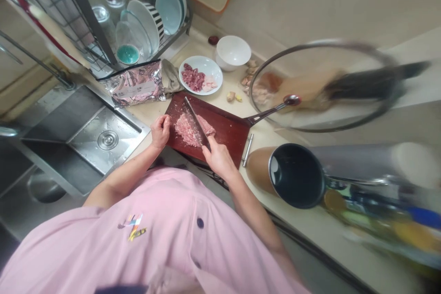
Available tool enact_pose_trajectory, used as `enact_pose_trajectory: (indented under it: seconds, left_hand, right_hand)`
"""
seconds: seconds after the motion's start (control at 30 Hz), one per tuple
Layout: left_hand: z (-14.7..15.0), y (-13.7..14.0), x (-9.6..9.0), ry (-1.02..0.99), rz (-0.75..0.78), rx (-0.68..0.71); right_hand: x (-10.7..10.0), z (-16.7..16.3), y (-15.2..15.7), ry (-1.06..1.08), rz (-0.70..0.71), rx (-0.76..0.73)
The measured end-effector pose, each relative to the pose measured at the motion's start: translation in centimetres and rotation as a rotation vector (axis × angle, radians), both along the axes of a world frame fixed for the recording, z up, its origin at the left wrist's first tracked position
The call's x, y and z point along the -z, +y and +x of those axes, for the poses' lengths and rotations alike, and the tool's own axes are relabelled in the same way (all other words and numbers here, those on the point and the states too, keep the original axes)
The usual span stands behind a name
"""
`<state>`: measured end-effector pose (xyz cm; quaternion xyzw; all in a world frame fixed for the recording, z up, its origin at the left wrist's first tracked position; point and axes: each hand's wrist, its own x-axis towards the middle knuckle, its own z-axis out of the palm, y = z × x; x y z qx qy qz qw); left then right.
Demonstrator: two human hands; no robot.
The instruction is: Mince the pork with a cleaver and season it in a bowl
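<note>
My right hand [218, 158] is wrapped round the handle of a kitchen knife [195, 121]. Its blade stands on edge in a heap of minced pink meat [186, 128], parting the pile. The meat is spread over a dark red cutting board [232, 135] at the counter's front edge. By the board's left corner, my left hand [161, 132] is closed in a loose fist, with no object showing in it; whether it presses on the board is unclear. Just behind the board, a white plate [200, 62] bears diced dark red meat [193, 77] and paler pieces [209, 83].
A steel sink [99, 131] lies left, with a silver-pink packet [138, 85] and dish rack [172, 39] behind it. A white bowl [233, 51] and ginger pieces [231, 96] sit past the board. Right are a spoon [275, 109], glass lid [296, 48] and dark pot [298, 174].
</note>
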<state>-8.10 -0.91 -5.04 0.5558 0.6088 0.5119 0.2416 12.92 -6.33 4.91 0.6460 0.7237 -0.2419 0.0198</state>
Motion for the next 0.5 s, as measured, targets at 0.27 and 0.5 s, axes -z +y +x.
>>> enact_pose_trajectory:
  seconds: [0.27,0.5]
  left_hand:
    - [0.02,0.02,-0.12,0.001,0.012,0.003]
    - [-0.02,0.1,-0.37,0.02,0.029,-0.005]
  right_hand:
    - [0.32,-0.25,-0.09,-0.021,-0.003,0.003]
    - [-0.07,-0.02,-0.44,-0.024,-0.009,-0.007]
